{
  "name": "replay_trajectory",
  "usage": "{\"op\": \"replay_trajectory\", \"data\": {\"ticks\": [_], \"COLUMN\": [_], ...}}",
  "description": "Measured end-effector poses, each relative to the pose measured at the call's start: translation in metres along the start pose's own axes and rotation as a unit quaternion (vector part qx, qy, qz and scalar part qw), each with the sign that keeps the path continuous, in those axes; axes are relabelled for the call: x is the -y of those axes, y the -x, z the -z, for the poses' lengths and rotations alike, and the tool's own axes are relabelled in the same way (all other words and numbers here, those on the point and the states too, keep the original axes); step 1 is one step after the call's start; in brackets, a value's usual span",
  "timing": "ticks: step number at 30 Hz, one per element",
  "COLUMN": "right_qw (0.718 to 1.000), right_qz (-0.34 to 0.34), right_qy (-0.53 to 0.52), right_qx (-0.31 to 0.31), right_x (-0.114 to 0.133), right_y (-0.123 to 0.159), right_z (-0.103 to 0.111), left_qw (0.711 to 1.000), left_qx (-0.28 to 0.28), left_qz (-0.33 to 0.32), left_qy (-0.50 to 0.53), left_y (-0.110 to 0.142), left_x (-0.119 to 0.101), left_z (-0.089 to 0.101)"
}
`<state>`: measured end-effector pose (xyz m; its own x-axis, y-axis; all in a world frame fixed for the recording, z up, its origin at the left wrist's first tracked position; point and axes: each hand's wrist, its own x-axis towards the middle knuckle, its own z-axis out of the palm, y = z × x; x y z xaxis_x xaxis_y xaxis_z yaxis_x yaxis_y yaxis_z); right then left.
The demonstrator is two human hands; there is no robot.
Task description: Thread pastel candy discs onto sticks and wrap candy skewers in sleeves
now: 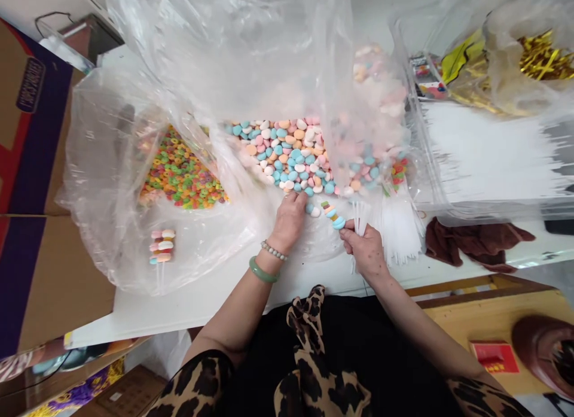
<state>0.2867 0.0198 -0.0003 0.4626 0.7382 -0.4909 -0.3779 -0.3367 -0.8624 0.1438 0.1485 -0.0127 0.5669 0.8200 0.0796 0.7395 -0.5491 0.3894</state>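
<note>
Midway Through a Threading Job

In the head view, I judge that I am stringing a skewer (332, 215) and choosing a piece to add. It sits just right of the frame's centre, tilted toward the upper left, with blue and other coloured pieces stacked on it. My right hand (366, 249), at centre right, is closed: thumb and forefinger pinch the skewer's lower end, and some white sticks (360, 212) stand up from the same grip. My left hand (291, 215), mid-frame, has its fingers bunched at the near edge of the pastel sweets (289, 157); I cannot tell whether one is caught between them. My hands are apart. Loaded skewers (162, 245) lie at lower left on clear plastic (121, 249). The next move, I think, calls for one sweet gripped firmly and lined up with the skewer's free end.
</note>
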Motion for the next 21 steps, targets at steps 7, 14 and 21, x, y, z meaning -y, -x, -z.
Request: {"op": "replay_trajectory", "data": {"ticks": [7, 14, 21], "right_qw": [0.998, 0.940, 0.870], "right_qz": [0.015, 0.195, 0.287], "right_qy": [0.044, 0.278, 0.375], "right_qx": [0.037, 0.042, 0.144], "right_x": [0.001, 0.011, 0.010], "right_y": [0.004, 0.017, 0.029], "right_z": [-0.003, -0.003, -0.018], "left_qw": [0.995, 0.790, 0.596], "left_qx": [-0.005, -0.011, 0.032], "left_qz": [-0.050, 0.273, 0.334], "left_qy": [0.091, 0.549, 0.729], "left_y": [0.004, 0.015, 0.045], "left_x": [0.013, 0.010, 0.015], "left_z": [-0.005, 0.027, 0.051]}}
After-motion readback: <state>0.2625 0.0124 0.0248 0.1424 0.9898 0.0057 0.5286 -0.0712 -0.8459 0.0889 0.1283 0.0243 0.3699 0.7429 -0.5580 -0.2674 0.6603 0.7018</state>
